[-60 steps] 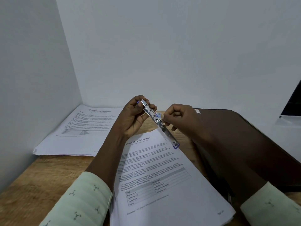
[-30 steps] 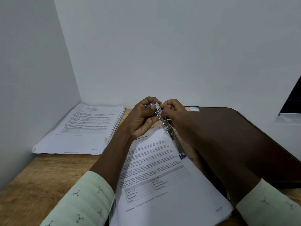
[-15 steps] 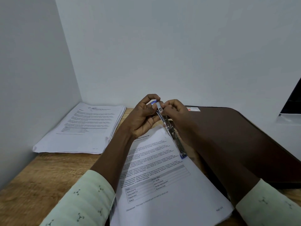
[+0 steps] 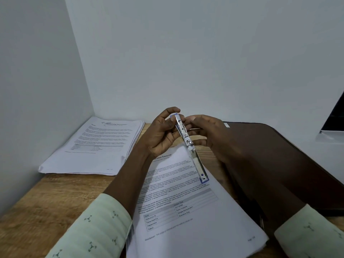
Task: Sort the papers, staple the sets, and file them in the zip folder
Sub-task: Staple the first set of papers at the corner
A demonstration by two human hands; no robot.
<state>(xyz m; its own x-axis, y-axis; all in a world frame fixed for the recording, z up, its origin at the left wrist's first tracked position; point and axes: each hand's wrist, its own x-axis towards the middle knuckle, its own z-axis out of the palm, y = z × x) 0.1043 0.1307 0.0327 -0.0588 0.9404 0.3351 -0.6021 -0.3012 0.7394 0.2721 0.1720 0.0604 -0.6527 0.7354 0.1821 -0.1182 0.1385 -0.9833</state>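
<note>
Nearest you, a printed paper set (image 4: pixel 195 216) lies on the wooden table (image 4: pixel 46 198). Above its top edge, your left hand (image 4: pixel 160 136) grips the opened-out stapler (image 4: pixel 195 159) by its upper end, and your right hand (image 4: pixel 210 133) pinches that same end. The brown zip folder (image 4: pixel 279 155) lies to the right, and a paper stack (image 4: pixel 96 144) sits in the far left corner.

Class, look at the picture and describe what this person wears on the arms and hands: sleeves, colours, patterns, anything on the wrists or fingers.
The left sleeve and right sleeve are long, pale mint-green fabric scattered with small dark three-pronged motifs. The left hand and right hand are bare: no gloves, and no rings or watch show.
</note>
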